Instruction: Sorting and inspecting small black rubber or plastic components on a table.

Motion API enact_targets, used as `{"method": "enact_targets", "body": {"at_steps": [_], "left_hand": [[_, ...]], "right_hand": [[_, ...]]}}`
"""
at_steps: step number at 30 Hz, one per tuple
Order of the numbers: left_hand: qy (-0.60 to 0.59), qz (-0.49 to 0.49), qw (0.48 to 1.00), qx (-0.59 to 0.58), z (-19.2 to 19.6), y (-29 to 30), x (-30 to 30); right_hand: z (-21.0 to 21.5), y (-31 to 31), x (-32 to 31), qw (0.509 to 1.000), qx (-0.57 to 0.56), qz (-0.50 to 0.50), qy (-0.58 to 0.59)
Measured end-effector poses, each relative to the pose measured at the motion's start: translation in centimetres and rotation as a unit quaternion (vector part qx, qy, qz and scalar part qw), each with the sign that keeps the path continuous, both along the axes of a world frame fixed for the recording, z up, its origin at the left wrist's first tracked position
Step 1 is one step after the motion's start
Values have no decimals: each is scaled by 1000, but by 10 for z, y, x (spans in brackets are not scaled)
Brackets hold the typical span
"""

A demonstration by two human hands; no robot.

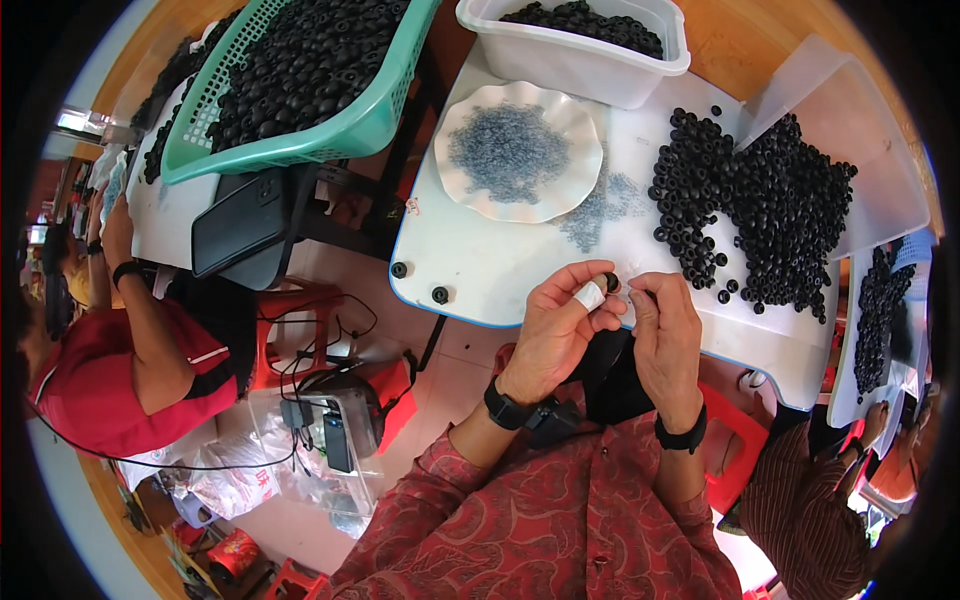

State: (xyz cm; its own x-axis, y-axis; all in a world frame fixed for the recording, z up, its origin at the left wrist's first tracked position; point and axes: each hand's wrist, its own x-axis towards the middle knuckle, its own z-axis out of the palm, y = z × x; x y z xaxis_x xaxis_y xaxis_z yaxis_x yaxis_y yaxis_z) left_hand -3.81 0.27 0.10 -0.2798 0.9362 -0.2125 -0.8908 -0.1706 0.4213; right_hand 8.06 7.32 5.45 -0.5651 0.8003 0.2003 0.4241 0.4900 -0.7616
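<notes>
My left hand is closed around a small black bead-like part, held up at the front edge of the white table. White tape wraps one of its fingers. Close beside it, my right hand is pinched, thumb against forefinger. Whatever sits in that pinch is too small to name. Beyond the hands stands a scalloped white plate with many tiny clear bluish rings, some spilled onto the tabletop. A heap of black ring-shaped parts lies to the right, partly inside a tipped translucent bin.
A white tub of black parts is at the back, a green basket of them at far left. Two loose black parts lie near the table's left corner. A phone leans by the basket. Other people sit on both sides.
</notes>
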Motion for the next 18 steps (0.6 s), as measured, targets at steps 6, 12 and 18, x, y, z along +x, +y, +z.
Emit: {"method": "enact_targets", "body": {"at_steps": [6, 12, 18], "left_hand": [[30, 7, 999, -17, 0, 1, 3], [63, 3, 998, -30, 2, 1, 5], [109, -25, 993, -39, 2, 1, 5]], "right_hand": [[3, 0, -1, 999, 26, 21, -15], [4, -1, 1, 998, 37, 28, -37], [2, 0, 4, 998, 40, 34, -35]]}}
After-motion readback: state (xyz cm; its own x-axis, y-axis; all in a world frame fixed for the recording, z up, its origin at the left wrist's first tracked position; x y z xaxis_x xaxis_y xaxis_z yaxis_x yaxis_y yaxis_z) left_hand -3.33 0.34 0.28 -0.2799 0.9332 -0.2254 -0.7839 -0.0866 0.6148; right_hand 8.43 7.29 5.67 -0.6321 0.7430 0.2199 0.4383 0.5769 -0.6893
